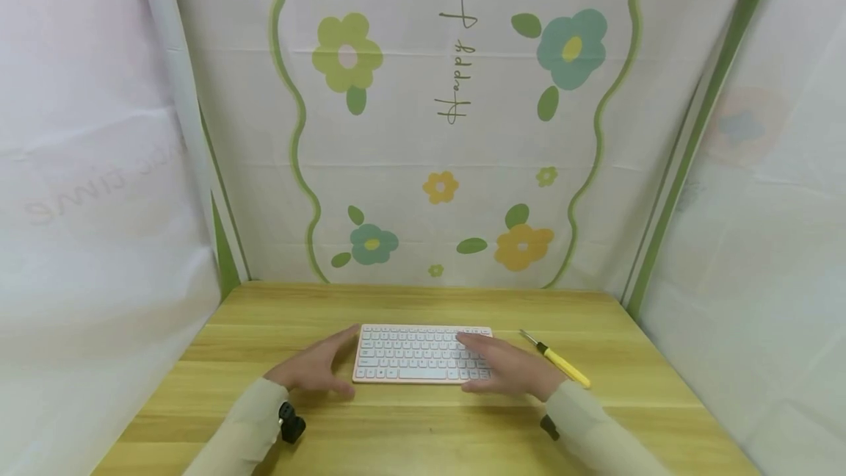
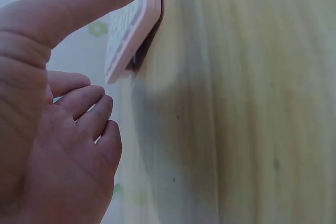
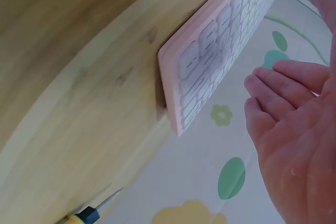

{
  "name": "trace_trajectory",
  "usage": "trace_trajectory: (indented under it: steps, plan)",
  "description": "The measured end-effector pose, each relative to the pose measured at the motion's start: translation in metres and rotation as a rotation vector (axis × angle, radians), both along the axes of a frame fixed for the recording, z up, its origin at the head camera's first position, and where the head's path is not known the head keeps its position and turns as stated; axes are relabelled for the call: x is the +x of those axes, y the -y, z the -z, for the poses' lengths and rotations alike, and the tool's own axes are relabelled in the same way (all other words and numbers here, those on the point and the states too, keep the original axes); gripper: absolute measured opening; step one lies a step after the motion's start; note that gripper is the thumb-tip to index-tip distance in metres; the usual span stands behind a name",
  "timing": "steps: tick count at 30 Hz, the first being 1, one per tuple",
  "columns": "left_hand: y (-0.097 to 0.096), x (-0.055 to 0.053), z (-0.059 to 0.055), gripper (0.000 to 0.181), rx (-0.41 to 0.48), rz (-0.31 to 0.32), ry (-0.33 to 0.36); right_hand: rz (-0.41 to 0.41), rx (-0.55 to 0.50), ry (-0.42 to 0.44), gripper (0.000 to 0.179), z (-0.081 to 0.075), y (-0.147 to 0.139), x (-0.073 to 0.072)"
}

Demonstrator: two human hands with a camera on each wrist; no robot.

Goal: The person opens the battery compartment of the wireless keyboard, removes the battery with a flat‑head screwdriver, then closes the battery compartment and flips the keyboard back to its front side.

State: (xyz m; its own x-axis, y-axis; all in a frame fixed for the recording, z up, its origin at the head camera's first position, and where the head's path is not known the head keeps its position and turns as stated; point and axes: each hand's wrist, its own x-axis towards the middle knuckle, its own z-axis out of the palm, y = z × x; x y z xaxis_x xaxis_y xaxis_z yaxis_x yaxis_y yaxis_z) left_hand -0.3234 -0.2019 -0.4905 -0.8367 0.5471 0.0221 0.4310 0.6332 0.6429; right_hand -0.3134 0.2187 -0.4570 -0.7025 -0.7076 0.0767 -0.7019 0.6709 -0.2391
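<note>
A white keyboard with a pink rim (image 1: 423,354) lies flat on the wooden table. My left hand (image 1: 316,367) is at the keyboard's left end, thumb and fingers spread apart. In the left wrist view that hand's fingers (image 2: 97,106) are loosely bent with nothing between them, and its thumb overlaps the keyboard edge; contact cannot be told. Over the keyboard's right end is my right hand (image 1: 507,367), hiding some keys. The right wrist view shows the right hand (image 3: 299,124) with fingers extended, apart from the keyboard (image 3: 210,56) and holding nothing.
A screwdriver with a yellow handle (image 1: 567,367) lies on the table (image 1: 436,432) to the right of the keyboard, close to my right hand. White cloth with printed flowers (image 1: 410,131) hangs behind the table, and plain-looking sheets enclose both sides.
</note>
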Motion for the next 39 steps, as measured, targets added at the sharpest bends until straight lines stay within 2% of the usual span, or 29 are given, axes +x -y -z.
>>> trace_trajectory:
  steps: [6, 11, 17, 24, 32, 39]
  plan:
    - [-0.006, -0.011, 0.005, 0.126, 0.041, -0.028, 0.064, -0.016, -0.010, 0.060, 0.097, 0.000, 0.020, -0.008]
    - [-0.008, -0.017, 0.008, 0.129, 0.056, -0.034, 0.094, -0.013, 0.008, 0.090, 0.101, -0.004, 0.040, -0.013]
    - [-0.007, -0.023, 0.010, 0.131, 0.057, -0.043, 0.100, -0.010, 0.021, 0.121, 0.102, -0.009, 0.060, -0.016]
    - [-0.007, -0.026, 0.012, 0.132, 0.098, -0.058, 0.125, -0.036, 0.003, 0.134, 0.102, -0.009, 0.080, -0.021]
    - [-0.008, -0.031, 0.017, 0.130, 0.112, -0.060, 0.110, -0.054, -0.056, 0.157, 0.105, -0.010, 0.102, -0.030]
    - [-0.008, -0.030, 0.017, 0.132, 0.134, -0.044, 0.091, -0.050, -0.078, 0.172, 0.106, -0.009, 0.112, -0.036]
